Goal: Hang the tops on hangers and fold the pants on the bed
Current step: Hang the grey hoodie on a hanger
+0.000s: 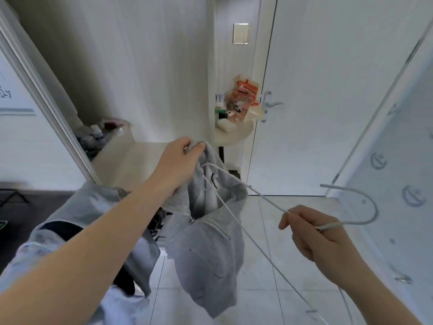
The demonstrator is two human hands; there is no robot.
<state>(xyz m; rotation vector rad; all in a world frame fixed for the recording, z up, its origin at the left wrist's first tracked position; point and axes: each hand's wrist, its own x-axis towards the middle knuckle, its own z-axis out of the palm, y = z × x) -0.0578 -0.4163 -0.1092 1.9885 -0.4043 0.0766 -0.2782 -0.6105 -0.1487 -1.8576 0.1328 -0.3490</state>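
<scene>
A grey zip-up hooded top (208, 252) hangs in mid-air in the middle of the view. My left hand (180, 165) pinches its upper edge near the collar and holds it up. My right hand (316, 233) grips a white wire hanger (257, 195) at the neck, just below the hook, which curves off to the right. One arm of the hanger runs left into the neck opening of the top; the other arm slants down past the top's right side. More light-blue and dark clothes (89, 207) lie draped under my left forearm.
A white door (328, 90) with a metal handle stands ahead. Beside it a small shelf (234, 134) carries packets and bottles. A pale counter (131, 160) lies behind my left hand. A patterned white panel (398, 184) runs along the right. The floor is grey tile (269, 277).
</scene>
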